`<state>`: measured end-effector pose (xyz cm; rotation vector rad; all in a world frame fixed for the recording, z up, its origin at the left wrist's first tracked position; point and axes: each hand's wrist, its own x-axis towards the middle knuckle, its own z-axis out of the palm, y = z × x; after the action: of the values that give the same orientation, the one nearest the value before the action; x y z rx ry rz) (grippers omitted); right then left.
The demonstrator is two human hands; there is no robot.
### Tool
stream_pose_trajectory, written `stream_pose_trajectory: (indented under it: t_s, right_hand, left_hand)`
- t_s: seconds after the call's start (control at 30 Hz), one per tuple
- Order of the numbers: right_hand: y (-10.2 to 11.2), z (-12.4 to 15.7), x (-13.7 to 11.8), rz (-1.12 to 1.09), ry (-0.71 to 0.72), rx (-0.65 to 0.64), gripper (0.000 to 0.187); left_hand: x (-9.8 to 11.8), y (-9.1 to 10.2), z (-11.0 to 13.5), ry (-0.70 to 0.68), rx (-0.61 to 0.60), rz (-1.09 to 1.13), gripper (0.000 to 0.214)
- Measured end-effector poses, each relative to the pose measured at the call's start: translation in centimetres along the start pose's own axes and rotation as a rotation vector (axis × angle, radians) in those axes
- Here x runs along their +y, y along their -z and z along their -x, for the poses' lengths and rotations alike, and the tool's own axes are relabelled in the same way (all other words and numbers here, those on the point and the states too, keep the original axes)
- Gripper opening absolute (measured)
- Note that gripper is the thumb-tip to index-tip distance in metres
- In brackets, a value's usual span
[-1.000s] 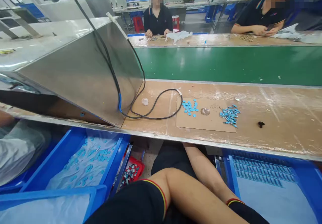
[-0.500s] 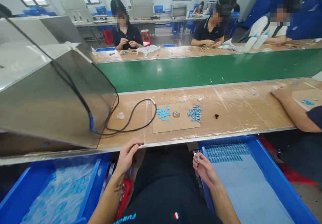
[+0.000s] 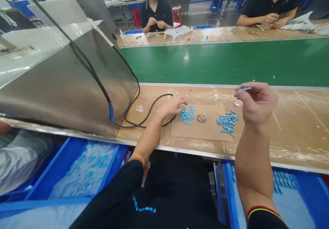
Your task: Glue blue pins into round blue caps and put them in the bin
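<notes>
Right hand [image 3: 257, 104] was up over the bench w/ a small blue piece [image 3: 243, 89] pinched btwn thumb and fingertips, other fingers curled in. Left hand [image 3: 171, 108] was stretched out onto the cardboard sheet [image 3: 205, 131], fingertips right at the edge of the blue discs [image 3: 188, 114]. Couldn't tell if it had actually nipped one or was just touching, too small to see tbh. Same sheet also had a little grey round thing [image 3: 201, 119] approx in the middle and a pile of slim blue parts [image 3: 227, 122] on its right side. Black cable [image 3: 154, 105] looped on the bench just left of the sheet, running up the steel hood [image 3: 72, 85]. Green belt [image 3: 231, 62] behind that, w/ other ppl working on the far side. Blue trays [image 3: 48, 177] sat under the bench edge.
</notes>
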<state>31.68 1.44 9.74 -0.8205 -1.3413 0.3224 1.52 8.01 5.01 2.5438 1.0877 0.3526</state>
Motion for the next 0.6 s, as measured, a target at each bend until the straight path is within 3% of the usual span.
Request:
stream_pose_trajectory:
  t_s: [0.1,0.23,0.33,0.47,0.6]
  right_hand:
    - [-0.7,0.3,4.2,0.102,-0.143,-0.137,0.019]
    - [0.2,4.3,7.4,0.216,-0.247,-0.121,0.020]
    - [0.7,5.4,7.3,0.350,-0.193,-0.226,0.010]
    - [0.9,4.8,6.5,0.437,-0.100,-0.306,0.003]
    - [2.3,4.4,6.9,0.585,-0.152,-0.412,0.004]
  left_hand:
    - [-0.8,-1.2,0.9,-0.037,-0.057,-0.014,0.033]
    - [-1.2,-2.2,2.0,-0.066,-0.084,0.027,0.037]
    - [-1.2,-1.8,2.2,-0.028,-0.061,0.050,0.033]
    - [-1.3,-1.2,2.6,0.001,0.077,0.036,0.029]
    - [-1.8,-1.7,2.7,-0.015,0.076,0.034,0.023]
